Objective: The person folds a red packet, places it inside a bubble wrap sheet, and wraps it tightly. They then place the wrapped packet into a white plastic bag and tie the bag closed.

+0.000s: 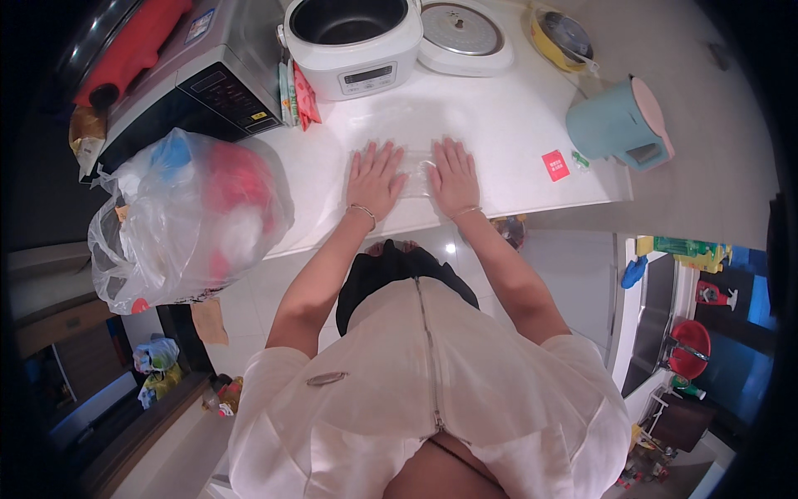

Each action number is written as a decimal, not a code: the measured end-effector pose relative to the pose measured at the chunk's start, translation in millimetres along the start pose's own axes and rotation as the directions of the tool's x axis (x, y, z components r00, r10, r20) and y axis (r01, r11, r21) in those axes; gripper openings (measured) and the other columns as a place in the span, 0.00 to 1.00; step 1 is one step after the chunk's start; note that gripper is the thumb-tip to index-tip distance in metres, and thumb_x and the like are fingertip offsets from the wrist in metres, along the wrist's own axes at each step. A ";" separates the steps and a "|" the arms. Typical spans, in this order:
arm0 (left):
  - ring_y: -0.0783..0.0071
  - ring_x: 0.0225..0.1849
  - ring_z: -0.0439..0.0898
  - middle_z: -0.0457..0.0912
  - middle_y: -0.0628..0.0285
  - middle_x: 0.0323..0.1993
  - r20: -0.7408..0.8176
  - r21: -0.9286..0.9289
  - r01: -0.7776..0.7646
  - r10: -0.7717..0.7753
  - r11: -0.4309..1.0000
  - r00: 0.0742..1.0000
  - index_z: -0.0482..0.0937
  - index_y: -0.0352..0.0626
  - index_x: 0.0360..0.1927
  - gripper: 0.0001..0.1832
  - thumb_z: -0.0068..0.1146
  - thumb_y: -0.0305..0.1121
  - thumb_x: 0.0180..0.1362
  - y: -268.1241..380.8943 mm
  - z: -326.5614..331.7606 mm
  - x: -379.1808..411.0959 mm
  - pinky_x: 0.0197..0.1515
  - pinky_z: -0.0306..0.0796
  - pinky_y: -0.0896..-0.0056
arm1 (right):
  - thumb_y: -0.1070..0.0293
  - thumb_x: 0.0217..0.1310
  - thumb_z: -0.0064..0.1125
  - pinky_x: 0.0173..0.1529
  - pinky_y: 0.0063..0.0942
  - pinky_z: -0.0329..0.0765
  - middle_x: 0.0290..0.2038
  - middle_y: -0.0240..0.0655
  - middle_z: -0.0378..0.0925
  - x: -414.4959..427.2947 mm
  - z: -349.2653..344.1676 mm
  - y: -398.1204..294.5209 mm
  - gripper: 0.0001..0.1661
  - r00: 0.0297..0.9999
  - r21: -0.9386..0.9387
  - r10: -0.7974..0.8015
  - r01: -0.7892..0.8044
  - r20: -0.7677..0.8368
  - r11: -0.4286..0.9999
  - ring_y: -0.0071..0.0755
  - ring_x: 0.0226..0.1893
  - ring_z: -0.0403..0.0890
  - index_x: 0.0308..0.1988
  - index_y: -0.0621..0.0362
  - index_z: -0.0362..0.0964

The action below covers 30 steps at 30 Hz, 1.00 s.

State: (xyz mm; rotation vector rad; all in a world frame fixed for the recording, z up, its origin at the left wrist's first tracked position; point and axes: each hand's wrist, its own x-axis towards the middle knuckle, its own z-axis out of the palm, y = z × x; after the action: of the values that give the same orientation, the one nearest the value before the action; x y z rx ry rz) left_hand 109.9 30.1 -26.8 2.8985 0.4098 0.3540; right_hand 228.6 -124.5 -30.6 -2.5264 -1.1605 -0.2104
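Both palms rest face down near the front edge of a white countertop (511,137). Under and between them lies a flat, clear plastic sheet or bag (416,174); which of the two I cannot tell. My left hand (374,176) presses on its left side with fingers spread and a bracelet at the wrist. On the right side of the plastic is my right hand (455,173), fingers slightly apart, also with a thin bracelet. Neither hand grips anything. Beyond them stands a white rice cooker (368,75), uncovered, with a dark inner pot (349,22).
Left of my hands sits a bulging plastic bag (187,218) before a microwave (212,93). Packets (302,96) lean by the cooker. Its detached lid (464,37), a yellow container (558,40), a blue-green kettle (614,121) and a red packet (555,165) are to the right.
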 end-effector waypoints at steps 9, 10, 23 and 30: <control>0.59 0.71 0.52 0.58 0.67 0.69 -0.026 -0.003 -0.004 0.004 1.000 1.000 0.61 0.59 0.67 0.30 0.42 0.53 0.61 0.4 -0.2 0.4 0.70 0.40 0.50 | 0.55 0.65 0.42 0.68 0.47 0.50 0.66 0.43 0.56 -0.1 -1.4 -1.7 0.31 1.000 0.008 -0.012 0.013 -0.012 1.000 0.49 0.67 0.55 0.65 0.52 0.55; 0.59 0.71 0.52 0.58 0.67 0.69 -0.025 -0.003 -0.007 0.007 1.000 1.000 0.61 0.59 0.67 0.30 0.42 0.53 0.61 0.7 -0.8 0.5 0.70 0.40 0.50 | 0.55 0.65 0.43 0.68 0.47 0.50 0.66 0.43 0.56 -0.2 -1.5 -1.4 0.31 1.000 0.007 -0.012 0.012 -0.013 1.000 0.49 0.67 0.55 0.65 0.52 0.55; 0.58 0.73 0.45 0.49 0.67 0.72 0.046 0.057 -0.029 0.026 0.998 0.999 0.56 0.56 0.69 0.33 0.40 0.55 0.62 0.2 -5.2 6.3 0.70 0.35 0.45 | 0.51 0.66 0.39 0.70 0.51 0.43 0.70 0.37 0.48 4.6 -6.2 -2.2 0.34 0.996 -0.075 -0.021 0.028 0.086 0.997 0.44 0.70 0.47 0.68 0.47 0.48; 0.64 0.73 0.47 0.51 0.67 0.71 0.094 0.003 -0.158 0.157 0.987 0.983 0.58 0.51 0.68 0.31 0.42 0.47 0.61 10.1 -0.8 3.3 0.70 0.36 0.47 | 0.48 0.67 0.36 0.70 0.49 0.40 0.70 0.33 0.48 1.4 0.0 -16.8 0.34 0.981 -0.020 -0.140 0.144 0.135 0.989 0.43 0.70 0.46 0.68 0.47 0.49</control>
State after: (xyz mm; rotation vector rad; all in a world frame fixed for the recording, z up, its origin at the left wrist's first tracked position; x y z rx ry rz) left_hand 115.3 21.7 -23.1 2.9513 0.1678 0.2378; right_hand 216.8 -113.4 -25.9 -2.5176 -1.4010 -0.0964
